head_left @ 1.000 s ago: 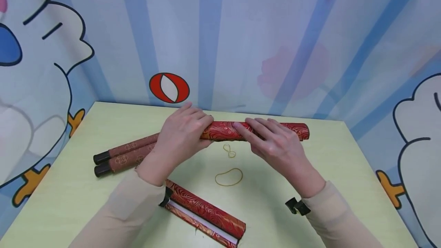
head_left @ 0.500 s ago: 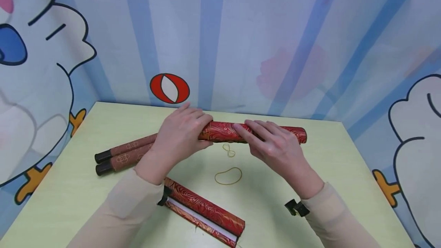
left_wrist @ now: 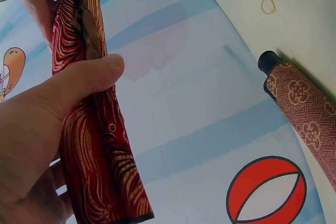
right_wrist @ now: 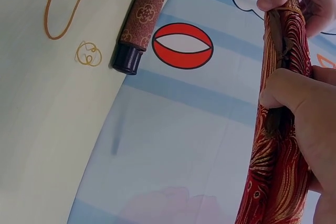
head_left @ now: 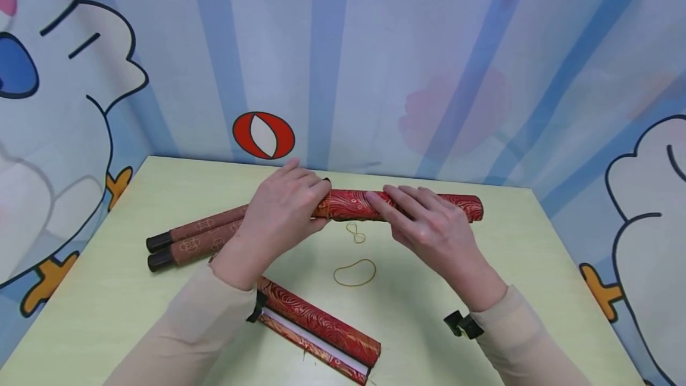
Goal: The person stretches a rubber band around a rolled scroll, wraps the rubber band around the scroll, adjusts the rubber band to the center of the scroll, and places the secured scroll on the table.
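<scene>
Both hands hold a red and gold patterned roll [head_left: 354, 204] level above the far part of the table. My left hand [head_left: 278, 210] grips its left part, with the thumb across the lengthwise groove in the left wrist view. My right hand [head_left: 431, 222] grips it right of the middle, its thumb pressing into that groove in the right wrist view. A brown ribbon [left_wrist: 90, 30] lies along the groove. Near the left hand, a thin yellow band [right_wrist: 290, 10] goes round the roll. The palms hide parts of the roll.
Two brown patterned rods with black ends, one brown rod [head_left: 187, 250] nearer, lie at left, partly behind the left arm. A second red roll [head_left: 321, 323] showing a white strip lies in front. One loose rubber band [head_left: 355, 273] and a twisted one [head_left: 356, 233] lie mid-table.
</scene>
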